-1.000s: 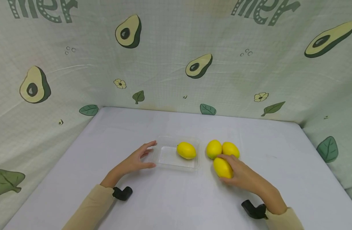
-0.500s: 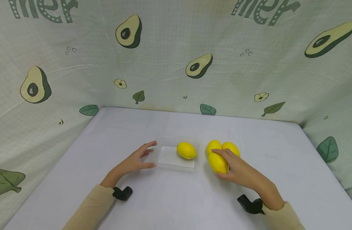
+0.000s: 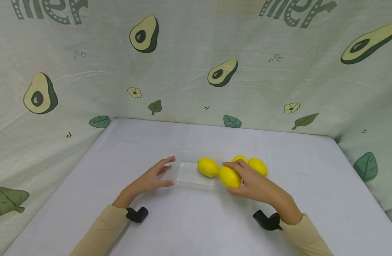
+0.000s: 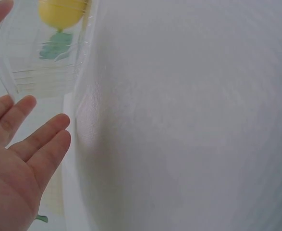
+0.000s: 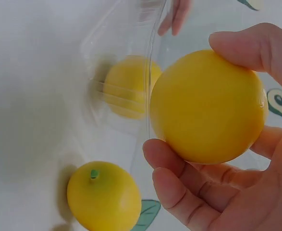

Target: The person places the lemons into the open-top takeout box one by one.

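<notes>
Between thumb and fingers my right hand [image 3: 255, 183] grips a lemon [image 3: 229, 177], held at the right edge of a clear plastic container [image 3: 191, 183]. The right wrist view shows that lemon [image 5: 208, 108] large and close, pinched by the fingertips. Inside the container, toward its right side, lies another lemon [image 3: 207, 167]. My left hand [image 3: 152, 177] is at the container's left end with fingers spread. In the left wrist view, the left hand's fingers [image 4: 49, 139] are relaxed near the container wall [image 4: 44, 89]; whether they touch it is hard to tell.
Two more lemons sit on the white table [image 3: 196, 224] just behind the right hand: one partly hidden lemon [image 3: 239, 158] and a right-hand lemon [image 3: 258, 166]. A cloth printed with avocados [image 3: 222, 73] hangs along the back and sides.
My right hand has carried the gripped lemon leftward, from in front of the two loose lemons to the container's right edge. The left hand has stayed in place.
</notes>
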`<state>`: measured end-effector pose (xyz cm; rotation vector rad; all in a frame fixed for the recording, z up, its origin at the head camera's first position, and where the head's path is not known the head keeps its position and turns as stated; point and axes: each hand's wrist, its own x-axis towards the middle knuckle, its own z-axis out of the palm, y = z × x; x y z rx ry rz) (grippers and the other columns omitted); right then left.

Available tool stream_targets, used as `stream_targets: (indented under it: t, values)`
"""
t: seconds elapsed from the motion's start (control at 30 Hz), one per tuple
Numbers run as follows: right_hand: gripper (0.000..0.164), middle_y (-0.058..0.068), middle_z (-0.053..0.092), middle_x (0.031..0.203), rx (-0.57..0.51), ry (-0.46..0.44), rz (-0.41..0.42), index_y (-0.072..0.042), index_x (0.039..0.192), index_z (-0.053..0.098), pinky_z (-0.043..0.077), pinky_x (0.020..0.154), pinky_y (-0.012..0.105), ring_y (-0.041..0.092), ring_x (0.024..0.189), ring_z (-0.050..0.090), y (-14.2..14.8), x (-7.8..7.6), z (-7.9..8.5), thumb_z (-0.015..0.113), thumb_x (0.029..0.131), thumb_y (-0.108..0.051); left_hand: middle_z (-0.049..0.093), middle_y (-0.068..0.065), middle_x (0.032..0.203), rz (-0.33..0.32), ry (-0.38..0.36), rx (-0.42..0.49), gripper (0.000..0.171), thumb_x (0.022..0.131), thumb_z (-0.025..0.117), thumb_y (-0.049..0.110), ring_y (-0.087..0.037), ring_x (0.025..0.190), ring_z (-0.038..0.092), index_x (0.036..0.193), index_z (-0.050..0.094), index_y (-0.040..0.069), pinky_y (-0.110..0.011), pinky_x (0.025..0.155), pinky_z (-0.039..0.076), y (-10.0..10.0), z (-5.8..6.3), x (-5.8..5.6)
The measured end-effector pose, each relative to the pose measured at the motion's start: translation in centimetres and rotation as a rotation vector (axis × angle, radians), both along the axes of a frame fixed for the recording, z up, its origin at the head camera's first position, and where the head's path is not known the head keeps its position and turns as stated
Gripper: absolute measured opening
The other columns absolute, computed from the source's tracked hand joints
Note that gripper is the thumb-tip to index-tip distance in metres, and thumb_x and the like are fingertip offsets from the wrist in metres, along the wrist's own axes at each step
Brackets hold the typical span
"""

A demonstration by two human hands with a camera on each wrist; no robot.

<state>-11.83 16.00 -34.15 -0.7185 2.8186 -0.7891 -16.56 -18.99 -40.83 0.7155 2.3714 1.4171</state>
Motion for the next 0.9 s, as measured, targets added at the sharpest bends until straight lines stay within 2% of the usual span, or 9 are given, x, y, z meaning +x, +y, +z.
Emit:
stream_targets:
  t: [0.13,0.27,0.43,0.57,0.8,0.9]
  values:
    - [0.063,0.002,0.051,0.120,-0.004,-0.016,0.016,-0.015,0.136,0.043,0.048,0.088,0.036,0.013,0.097,0.050,-0.9,-0.3,0.1,0.068,0.080,-0.029,0.023,-0.011,0.153,0.000,-0.007,0.006,0.088,0.080,0.073,0.023,-0.038,0.137,0.029,0.149,0.019,0.012,-0.054,0.112,0.023,0.0,0.0,0.0]
    - [0.063,0.004,0.050,0.130,-0.025,-0.048,0.031,-0.012,0.135,0.042,0.045,0.098,0.042,0.016,0.110,0.050,-1.6,-0.6,0.1,0.068,0.080,-0.028,0.023,-0.012,0.152,-0.003,-0.004,0.005,0.087,0.081,0.073,0.022,-0.039,0.136,0.029,0.149,0.019,0.011,-0.055,0.112,0.023,0.0,-0.1,-0.1]
    - [0.061,0.004,0.048,0.136,-0.026,-0.096,0.036,-0.012,0.133,0.043,0.042,0.102,0.042,0.017,0.115,0.049,-2.5,-0.8,0.1,0.068,0.079,-0.028,0.023,-0.014,0.152,-0.005,0.005,-0.001,0.087,0.081,0.072,0.021,-0.040,0.136,0.030,0.148,0.019,0.008,-0.056,0.111,0.023,0.0,-0.2,-0.1]
    - [0.061,0.003,0.048,0.134,-0.011,-0.090,0.064,-0.012,0.134,0.044,0.043,0.101,0.040,0.016,0.113,0.050,-3.2,-1.0,0.1,0.068,0.079,-0.027,0.023,-0.013,0.152,0.000,-0.004,0.001,0.087,0.081,0.072,0.021,-0.039,0.136,0.030,0.149,0.019,0.009,-0.055,0.112,0.023,0.0,-0.1,0.0]
    - [0.060,0.002,0.043,0.125,0.047,-0.005,0.131,-0.015,0.135,0.045,0.049,0.082,0.029,0.012,0.089,0.053,-4.4,-1.3,0.2,0.066,0.080,-0.026,0.024,-0.012,0.152,0.010,-0.018,0.002,0.088,0.080,0.073,0.022,-0.038,0.136,0.030,0.149,0.018,0.011,-0.054,0.112,0.023,0.1,0.1,0.1]
    - [0.059,0.000,0.045,0.126,0.053,0.007,0.144,-0.016,0.135,0.045,0.049,0.084,0.029,0.011,0.091,0.053,-5.0,-1.5,0.1,0.065,0.080,-0.027,0.024,-0.012,0.152,0.012,-0.011,-0.004,0.089,0.080,0.073,0.023,-0.038,0.136,0.030,0.149,0.018,0.011,-0.055,0.112,0.023,0.1,0.1,0.1]
